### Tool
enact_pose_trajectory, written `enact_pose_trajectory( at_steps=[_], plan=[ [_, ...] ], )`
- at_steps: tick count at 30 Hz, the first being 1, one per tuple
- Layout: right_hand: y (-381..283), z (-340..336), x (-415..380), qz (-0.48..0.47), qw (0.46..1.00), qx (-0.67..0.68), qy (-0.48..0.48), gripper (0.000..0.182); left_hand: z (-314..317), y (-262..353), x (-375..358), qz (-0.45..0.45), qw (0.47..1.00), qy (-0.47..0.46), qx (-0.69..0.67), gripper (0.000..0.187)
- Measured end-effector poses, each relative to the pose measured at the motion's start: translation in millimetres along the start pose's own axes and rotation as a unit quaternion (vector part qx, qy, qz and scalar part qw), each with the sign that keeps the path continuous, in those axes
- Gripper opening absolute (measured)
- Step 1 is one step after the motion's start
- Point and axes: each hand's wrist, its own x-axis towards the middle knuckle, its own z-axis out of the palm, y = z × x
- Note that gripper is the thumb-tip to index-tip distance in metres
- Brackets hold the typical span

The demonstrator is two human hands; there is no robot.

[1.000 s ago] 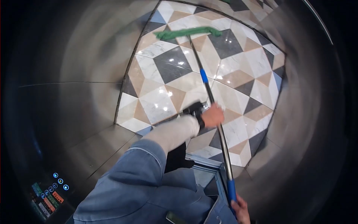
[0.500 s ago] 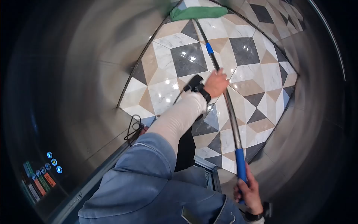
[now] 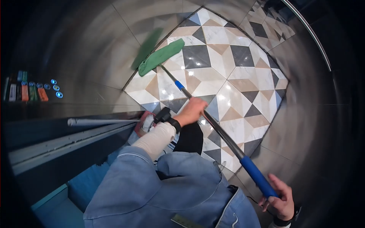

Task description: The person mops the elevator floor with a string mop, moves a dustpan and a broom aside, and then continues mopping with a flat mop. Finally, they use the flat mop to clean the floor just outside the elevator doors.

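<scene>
A flat mop with a green head (image 3: 161,57) lies on the patterned tile floor, its head slanted beside the left wall. Around the middle of the metal pole (image 3: 224,136), my left hand (image 3: 192,111) is closed, with a black device strapped at the wrist. My right hand (image 3: 280,197) is at the end of the blue grip (image 3: 257,177), thumb against it and some fingers raised. The pole runs diagonally from upper left to lower right in front of my body.
Shiny dark walls surround the small tiled floor (image 3: 216,89). Lit round buttons (image 3: 56,87) are at the left. A metal door track (image 3: 76,142) runs along the lower left, near a red and white object (image 3: 143,123). A metal rail (image 3: 308,30) is at upper right.
The mop head has moved left and down and turned to a slant. My left hand has shifted left and down, my right hand right, its fingers loosened. The view has turned.
</scene>
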Motion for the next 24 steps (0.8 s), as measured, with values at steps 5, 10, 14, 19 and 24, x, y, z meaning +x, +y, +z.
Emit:
enact_pose_trajectory(
  at_steps=[5,10,14,19,24],
  plan=[
    [16,31,-1,-0.329,0.933,0.102,0.1,0.071,-33,-19,5,-0.025,0.995,0.097,-0.012,0.05],
    [-8,38,42,-0.463,0.849,-0.043,0.25,0.064,-49,-87,23,-0.097,0.99,-0.026,0.099,0.042],
    [-3,36,64,-0.535,0.778,0.248,0.215,0.04,-20,-72,55,-0.112,0.973,-0.109,0.167,0.017],
    [12,-21,2,-0.525,0.745,0.299,0.283,0.026,59,-1,82,0.0,0.926,-0.332,0.183,0.013],
    [2,-56,-132,-0.532,0.651,0.265,0.472,0.032,141,156,85,0.147,0.91,-0.388,-0.026,0.01]
  ],
)
